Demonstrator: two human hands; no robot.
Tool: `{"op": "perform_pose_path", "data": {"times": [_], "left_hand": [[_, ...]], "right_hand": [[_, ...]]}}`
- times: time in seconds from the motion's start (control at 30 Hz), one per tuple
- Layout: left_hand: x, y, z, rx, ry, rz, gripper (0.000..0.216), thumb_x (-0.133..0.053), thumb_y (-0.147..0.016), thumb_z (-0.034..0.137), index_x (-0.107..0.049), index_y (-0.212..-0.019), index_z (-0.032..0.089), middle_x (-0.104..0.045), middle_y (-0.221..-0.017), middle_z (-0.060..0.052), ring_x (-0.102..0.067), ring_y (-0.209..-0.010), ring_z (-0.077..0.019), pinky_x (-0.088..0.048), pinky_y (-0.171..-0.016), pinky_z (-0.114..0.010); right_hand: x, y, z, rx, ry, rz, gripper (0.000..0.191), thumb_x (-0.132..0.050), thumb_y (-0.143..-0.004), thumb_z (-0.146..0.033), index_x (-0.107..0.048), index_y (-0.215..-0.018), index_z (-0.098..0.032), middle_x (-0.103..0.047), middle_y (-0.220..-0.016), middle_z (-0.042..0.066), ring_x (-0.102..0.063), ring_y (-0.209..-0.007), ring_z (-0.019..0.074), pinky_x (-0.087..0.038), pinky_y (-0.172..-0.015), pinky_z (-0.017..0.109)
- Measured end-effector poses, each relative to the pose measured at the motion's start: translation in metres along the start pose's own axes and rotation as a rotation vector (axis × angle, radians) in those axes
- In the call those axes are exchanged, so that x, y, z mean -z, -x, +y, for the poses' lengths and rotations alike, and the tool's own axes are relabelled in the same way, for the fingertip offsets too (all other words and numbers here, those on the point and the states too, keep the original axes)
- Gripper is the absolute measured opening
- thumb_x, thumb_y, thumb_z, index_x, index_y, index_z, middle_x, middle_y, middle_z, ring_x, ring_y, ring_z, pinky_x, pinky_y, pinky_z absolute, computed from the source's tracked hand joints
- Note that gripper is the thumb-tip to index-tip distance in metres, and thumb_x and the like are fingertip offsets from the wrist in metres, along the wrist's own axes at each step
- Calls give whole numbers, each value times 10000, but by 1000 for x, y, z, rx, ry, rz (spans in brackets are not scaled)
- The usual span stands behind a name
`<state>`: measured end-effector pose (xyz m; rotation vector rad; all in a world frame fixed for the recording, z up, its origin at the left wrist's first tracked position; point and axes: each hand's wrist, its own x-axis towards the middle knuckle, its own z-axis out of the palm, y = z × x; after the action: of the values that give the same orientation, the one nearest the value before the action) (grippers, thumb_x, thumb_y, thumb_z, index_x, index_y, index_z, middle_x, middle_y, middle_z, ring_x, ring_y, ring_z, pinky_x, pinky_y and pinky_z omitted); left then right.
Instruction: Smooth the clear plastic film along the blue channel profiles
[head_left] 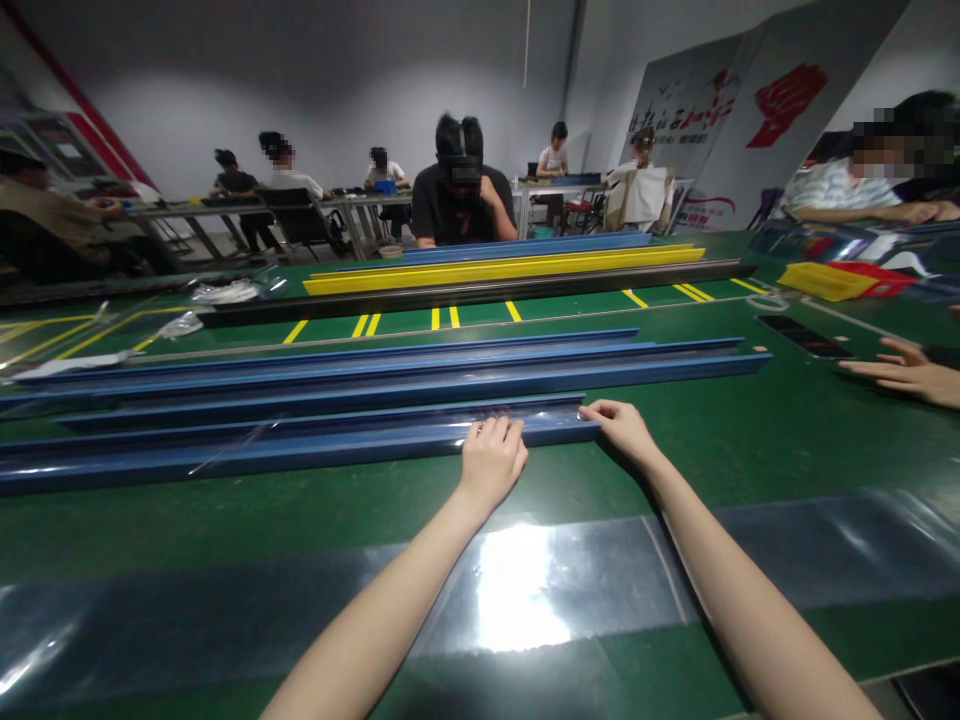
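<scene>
A long blue U-shaped channel (pixel 337 440) lies across the green table in front of me. Glossy clear plastic film seems to line its trough. My left hand (pixel 493 458) grips the near wall close to the right end, fingers bent over the edge into the trough. At that right end, my right hand (pixel 621 428) is closed in a pinch. A small shiny bit shows at its fingertips, too small to name. More blue channels (pixel 450 378) lie parallel just behind. Nearer to me, under my forearms, a wide strip of clear plastic film (pixel 600 570) is spread flat.
Farther back lie a yellow channel (pixel 510 266) and a dark channel (pixel 480 292). To the right are a phone (pixel 804 337), another person's hand (pixel 911 375), a yellow tray (pixel 821 281) and a red tray (pixel 874 280). A person (pixel 463 190) sits opposite.
</scene>
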<state>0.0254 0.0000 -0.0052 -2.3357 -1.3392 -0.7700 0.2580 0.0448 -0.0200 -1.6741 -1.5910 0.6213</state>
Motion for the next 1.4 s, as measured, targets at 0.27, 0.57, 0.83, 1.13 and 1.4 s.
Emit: {"op": "perform_pose_path", "data": {"times": [0.27, 0.57, 0.83, 1.13, 1.4], "left_hand": [[0, 0, 0, 3, 1, -2, 204, -439, -820, 189, -584, -961, 164, -610, -821, -50, -517, -765, -183, -335, -687, -324], [1, 0, 0, 0, 0, 3, 203, -439, -821, 188, -584, -960, 161, -609, -808, -45, -518, -751, -178, -331, -682, -319], [1, 0, 0, 6, -16, -24, 189, -435, -822, 188, -585, -937, 172, -606, -793, -48, -521, -744, -181, -321, -676, -324], [2, 0, 0, 2, -18, -13, 178, -435, -823, 186, -580, -924, 173, -596, -770, -47, -523, -734, -183, -316, -667, -325], [2, 0, 0, 0, -13, -10, 188, -446, -816, 192, -581, -945, 168, -603, -779, -43, -524, -733, -181, -316, -660, -324]], "right_hand": [[2, 2, -6, -11, 16, -15, 327, -515, -678, -498, -613, -581, -202, -612, -570, 8, -531, -575, 145, -371, -571, 245], [2, 3, -8, -24, 41, 2, 316, -517, -664, -492, -611, -576, -203, -614, -573, 9, -529, -570, 144, -363, -560, 244], [-1, 1, 1, 2, 27, -2, 350, -506, -670, -515, -627, -601, -194, -611, -554, 7, -527, -550, 138, -375, -550, 241], [-2, 0, 1, -5, 39, 10, 330, -511, -664, -504, -626, -597, -203, -610, -555, 4, -523, -546, 135, -367, -542, 239], [0, 2, -4, -18, 60, -1, 312, -504, -676, -480, -595, -573, -200, -591, -551, 0, -512, -552, 133, -339, -523, 233]]}}
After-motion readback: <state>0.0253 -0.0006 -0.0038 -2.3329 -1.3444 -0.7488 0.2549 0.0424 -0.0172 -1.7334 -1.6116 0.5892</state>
